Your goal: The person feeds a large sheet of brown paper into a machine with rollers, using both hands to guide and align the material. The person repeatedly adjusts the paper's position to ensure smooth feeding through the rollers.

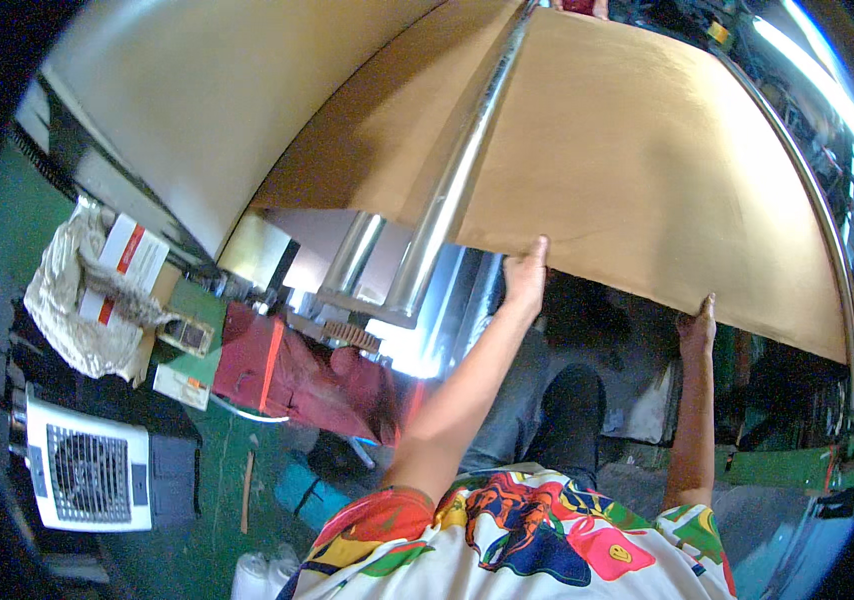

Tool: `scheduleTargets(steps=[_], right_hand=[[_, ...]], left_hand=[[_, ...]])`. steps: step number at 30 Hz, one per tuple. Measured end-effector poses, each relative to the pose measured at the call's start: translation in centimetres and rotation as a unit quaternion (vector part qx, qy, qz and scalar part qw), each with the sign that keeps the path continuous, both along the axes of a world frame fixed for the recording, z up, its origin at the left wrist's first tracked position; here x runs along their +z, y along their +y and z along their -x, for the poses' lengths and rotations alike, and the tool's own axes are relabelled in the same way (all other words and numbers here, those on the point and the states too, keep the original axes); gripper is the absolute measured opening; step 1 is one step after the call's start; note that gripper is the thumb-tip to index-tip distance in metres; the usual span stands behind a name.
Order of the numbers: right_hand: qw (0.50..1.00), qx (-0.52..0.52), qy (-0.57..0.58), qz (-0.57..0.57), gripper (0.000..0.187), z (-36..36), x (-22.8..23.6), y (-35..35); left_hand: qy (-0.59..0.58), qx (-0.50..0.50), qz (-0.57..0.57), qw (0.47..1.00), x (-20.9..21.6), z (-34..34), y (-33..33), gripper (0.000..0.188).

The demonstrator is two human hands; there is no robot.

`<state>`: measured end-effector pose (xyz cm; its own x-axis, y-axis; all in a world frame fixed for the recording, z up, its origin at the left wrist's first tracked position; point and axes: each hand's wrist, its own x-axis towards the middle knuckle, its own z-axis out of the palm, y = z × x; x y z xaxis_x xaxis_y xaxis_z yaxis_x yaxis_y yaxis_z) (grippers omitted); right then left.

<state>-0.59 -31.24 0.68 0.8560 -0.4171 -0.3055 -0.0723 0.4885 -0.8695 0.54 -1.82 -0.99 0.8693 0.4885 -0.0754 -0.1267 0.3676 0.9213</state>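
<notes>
A large, stiff brown sheet [637,150] stretches away in front of me. Its near edge is gripped by my left hand [526,274], thumb on top and fingers hidden underneath. Farther right, my right hand [697,326] is closed on the same edge, its thumb showing at the rim. A shiny metal roller [462,170] runs across the sheet's left part, and a shorter metal roller [355,252] sits left of its near end. At the far edge, another person's hand [599,9] touches the sheet.
Left of the sheet rises a large curved, pale panel [187,90]. Below it are a toothed gear [352,336], a dark red cloth [307,380] and a plastic-wrapped bundle [82,300] with boxes. A white fan unit [89,470] stands lower left. A metal rail [797,160] borders the right.
</notes>
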Motion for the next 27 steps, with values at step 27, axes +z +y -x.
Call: scheduleTargets(steps=[27], right_hand=[[0.997, 0.069, -0.02, 0.016, 0.028, -0.2, -2.6, 3.5]], left_hand=[[0.054, -0.035, 0.022, 0.998, 0.8, 3.2, 3.8, 0.038]])
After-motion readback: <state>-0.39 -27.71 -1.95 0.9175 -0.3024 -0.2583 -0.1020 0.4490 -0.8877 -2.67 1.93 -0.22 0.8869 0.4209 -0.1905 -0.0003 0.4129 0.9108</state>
